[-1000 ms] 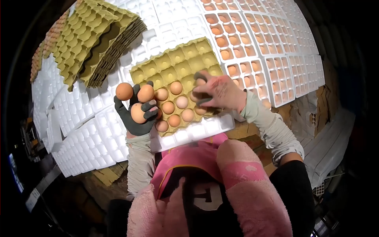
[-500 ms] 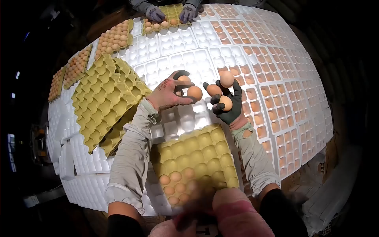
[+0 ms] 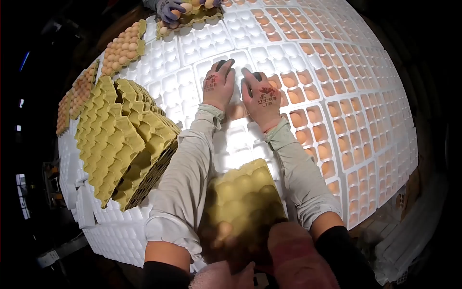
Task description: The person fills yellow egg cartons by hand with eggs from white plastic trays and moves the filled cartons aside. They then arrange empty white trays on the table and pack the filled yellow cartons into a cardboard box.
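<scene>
Eggs (image 3: 295,118), brown, many: sitting one to a cell in white moulded trays (image 3: 207,42), occupying those toward the right edge of the spread. One further egg (image 3: 237,111) is lying between the person's wrists.

Left hand (image 3: 219,86) and right hand (image 3: 262,98), gloved, printed in red: hanging over the middle of the spread, near each other but apart, backs up, fingers bending downward. Palms are facing away from me; whether either is gripping an egg, I cannot tell.

Pulp tray (image 3: 245,180), yellow-green: lying at the near edge, before the person's body, its near side sinking into shadow.

Pulp stack (image 3: 108,139): standing toward the left edge.

Filled pulp trays (image 3: 142,46): lining the far left edge.

Co-worker's gloved hand (image 3: 169,10): holding position at the far edge, above a tray with eggs.

Handling, as I am judging it: eggs light, stiff-shelled, rather slippery, easily cracking under pressure; best taken lightly round the widest part by the fingertips. Pulp tray probably light, flexing somewhat; best lifted by opposite rims.
</scene>
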`<act>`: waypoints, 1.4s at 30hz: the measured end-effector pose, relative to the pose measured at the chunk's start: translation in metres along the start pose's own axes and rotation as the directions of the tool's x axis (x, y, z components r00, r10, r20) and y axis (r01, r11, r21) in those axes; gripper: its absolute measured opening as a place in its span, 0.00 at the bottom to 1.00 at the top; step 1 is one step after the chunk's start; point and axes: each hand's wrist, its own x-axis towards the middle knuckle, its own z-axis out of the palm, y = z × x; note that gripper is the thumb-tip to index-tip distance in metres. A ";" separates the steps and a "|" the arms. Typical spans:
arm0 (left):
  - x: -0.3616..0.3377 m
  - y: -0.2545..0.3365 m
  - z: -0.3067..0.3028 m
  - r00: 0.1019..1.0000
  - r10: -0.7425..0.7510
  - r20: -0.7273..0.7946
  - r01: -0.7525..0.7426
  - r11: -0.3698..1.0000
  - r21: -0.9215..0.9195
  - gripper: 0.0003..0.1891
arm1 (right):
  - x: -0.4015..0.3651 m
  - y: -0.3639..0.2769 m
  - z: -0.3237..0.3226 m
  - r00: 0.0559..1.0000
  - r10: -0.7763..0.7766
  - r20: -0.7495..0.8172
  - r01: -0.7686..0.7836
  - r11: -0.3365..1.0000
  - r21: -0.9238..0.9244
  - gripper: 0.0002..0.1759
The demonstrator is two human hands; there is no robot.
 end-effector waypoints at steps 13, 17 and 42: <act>-0.246 0.107 -0.115 0.990 -0.071 0.119 0.110 0.927 -0.358 0.23 | -0.319 0.039 -0.199 0.961 0.200 -0.188 -0.240 0.946 -0.218 0.19; -0.371 0.098 -0.152 0.900 -0.421 -0.116 0.358 0.864 -0.354 0.22 | -0.427 0.077 -0.254 0.748 0.643 -0.164 -0.659 0.693 -0.293 0.20; -0.491 0.080 -0.240 0.510 -0.813 -0.281 0.841 0.540 -0.038 0.39 | -0.323 -0.123 -0.107 0.950 -0.021 0.312 0.004 0.998 0.055 0.13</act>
